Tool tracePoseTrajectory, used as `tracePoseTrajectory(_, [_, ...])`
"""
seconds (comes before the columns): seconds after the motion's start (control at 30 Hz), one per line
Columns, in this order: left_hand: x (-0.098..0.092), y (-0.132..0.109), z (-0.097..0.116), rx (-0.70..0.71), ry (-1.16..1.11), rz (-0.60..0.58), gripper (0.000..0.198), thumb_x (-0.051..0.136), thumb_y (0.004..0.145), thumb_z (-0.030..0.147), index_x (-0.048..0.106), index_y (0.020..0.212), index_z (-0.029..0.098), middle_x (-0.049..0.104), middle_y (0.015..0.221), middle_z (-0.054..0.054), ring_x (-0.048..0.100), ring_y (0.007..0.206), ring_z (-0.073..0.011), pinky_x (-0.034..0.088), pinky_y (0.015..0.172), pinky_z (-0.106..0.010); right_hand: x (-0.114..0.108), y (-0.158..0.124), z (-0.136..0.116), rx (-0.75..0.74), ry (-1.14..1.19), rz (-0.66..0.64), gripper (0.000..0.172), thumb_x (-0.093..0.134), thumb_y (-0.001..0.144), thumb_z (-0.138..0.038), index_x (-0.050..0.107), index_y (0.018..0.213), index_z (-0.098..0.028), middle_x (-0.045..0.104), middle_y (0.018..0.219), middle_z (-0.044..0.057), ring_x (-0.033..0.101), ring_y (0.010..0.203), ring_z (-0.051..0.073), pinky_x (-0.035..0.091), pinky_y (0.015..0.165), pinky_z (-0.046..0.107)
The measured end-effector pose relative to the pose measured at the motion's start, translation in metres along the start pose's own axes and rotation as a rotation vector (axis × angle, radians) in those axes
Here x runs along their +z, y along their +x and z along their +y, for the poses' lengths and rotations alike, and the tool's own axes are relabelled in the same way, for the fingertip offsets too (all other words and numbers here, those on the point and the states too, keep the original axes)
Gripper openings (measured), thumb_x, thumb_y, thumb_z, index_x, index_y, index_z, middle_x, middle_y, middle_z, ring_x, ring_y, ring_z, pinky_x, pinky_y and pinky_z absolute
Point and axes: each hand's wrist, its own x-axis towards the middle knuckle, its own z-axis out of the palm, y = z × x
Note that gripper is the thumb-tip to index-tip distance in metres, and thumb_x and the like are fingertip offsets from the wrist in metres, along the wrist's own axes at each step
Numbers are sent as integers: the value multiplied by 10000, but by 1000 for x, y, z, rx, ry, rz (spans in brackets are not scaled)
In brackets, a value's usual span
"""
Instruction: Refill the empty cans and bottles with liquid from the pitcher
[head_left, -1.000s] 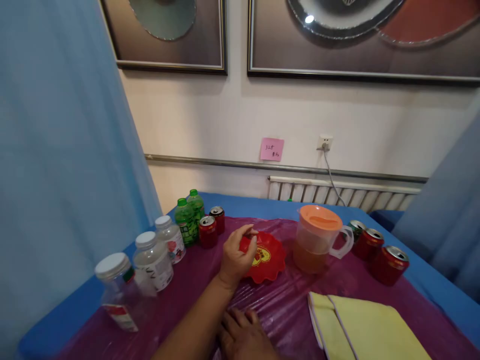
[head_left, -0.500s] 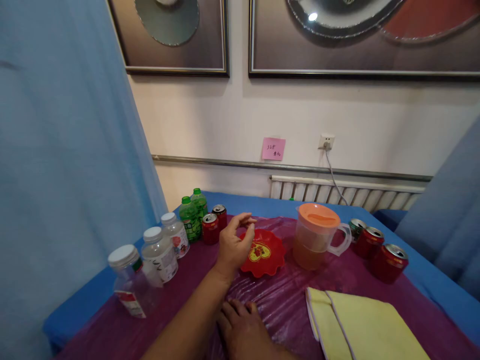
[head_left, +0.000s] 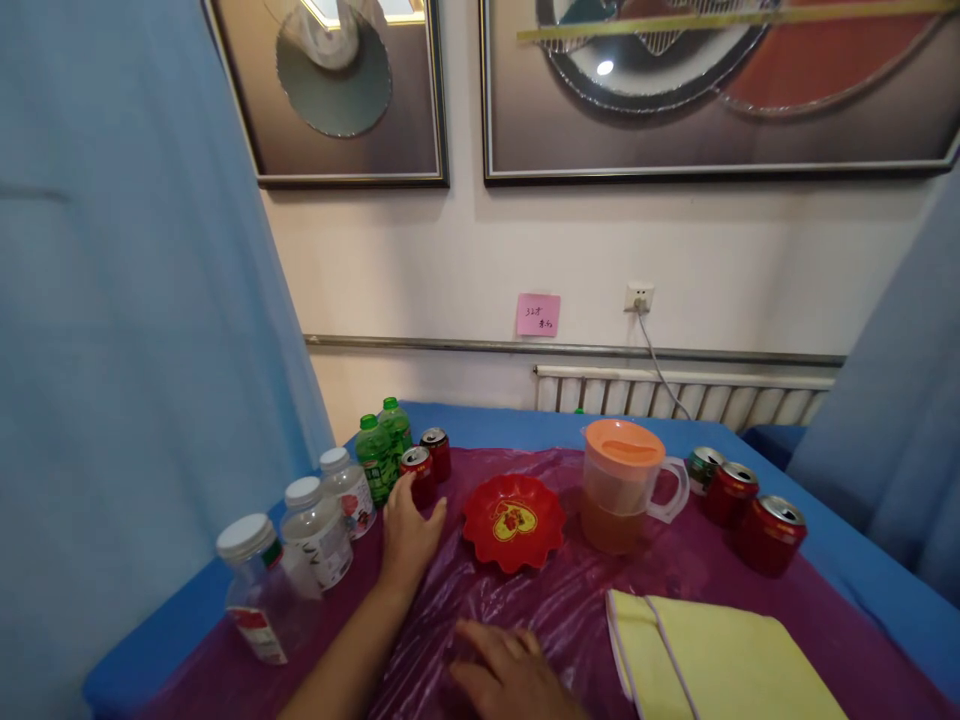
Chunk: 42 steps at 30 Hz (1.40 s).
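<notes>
My left hand [head_left: 410, 527] reaches out over the purple sheet, thumb and fingers apart. Its fingertips overlap the front of the nearer red can [head_left: 421, 482]; whether they touch it I cannot tell. A second red can [head_left: 437, 452] stands just behind. At the bottom, my right hand [head_left: 517, 672] is low over the sheet with its fingers spread and nothing in them. Between the cans and the pitcher lies a red scalloped plate [head_left: 516, 548] with a yellow printed centre. The clear pitcher [head_left: 613, 512] has an orange lid and holds amber liquid.
Left of my hand stand green bottles [head_left: 376, 462] and several clear jars with white lids [head_left: 319, 540]. More cans [head_left: 771, 540] line the right side. A folded yellow cloth [head_left: 727, 655] lies front right. Blue curtains [head_left: 150, 330] hang at both sides.
My left hand has moved left from above the red plate to the nearer red can. My right hand's fingers have spread. The view has tilted up slightly.
</notes>
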Motion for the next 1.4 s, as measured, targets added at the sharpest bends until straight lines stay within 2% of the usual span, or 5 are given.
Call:
tracePoseTrajectory(0.23, [24,36,-15,-66,173,57,607,626,837,311,411,1359,91,472,1449,-254,401,1424,-384,327,1159,-554,-48,-21,50,-52,-17,-56,543,749,746,-213,650,1278,-258,532,1484,108,621,1224,319,519,1017,432])
tracePoseTrajectory(0.47, [35,51,-26,-138,297,58,652,655,812,284,405,1381,87,545,1389,-241,502,1336,-377,387,1101,-520,-37,-35,93,-154,52,15,388,592,833,-98,652,1195,-222,624,1357,136,670,1158,211,548,934,261])
tracePoseTrajectory(0.93, [28,48,-16,-142,232,61,608,662,787,374,488,1301,100,660,1190,-186,674,1062,-324,548,881,-433,-60,-34,74,-220,148,291,341,518,851,-58,605,1133,-230,700,1130,91,715,985,172,571,845,242])
tracePoseTrajectory(1.1, [10,38,23,-30,159,132,684,685,746,469,514,1299,106,603,1278,-187,548,1249,-360,441,1073,-496,-77,-36,64,-147,63,442,443,540,861,-69,559,1256,-268,690,1194,74,673,1089,207,554,942,332])
tracePoseTrajectory(1.4, [7,-49,135,90,-218,-257,618,767,667,471,549,1187,218,655,1134,-86,649,1046,-302,526,941,-480,-74,16,47,146,-3,680,887,737,727,-222,293,1493,-187,456,1476,185,464,1368,338,449,1095,525])
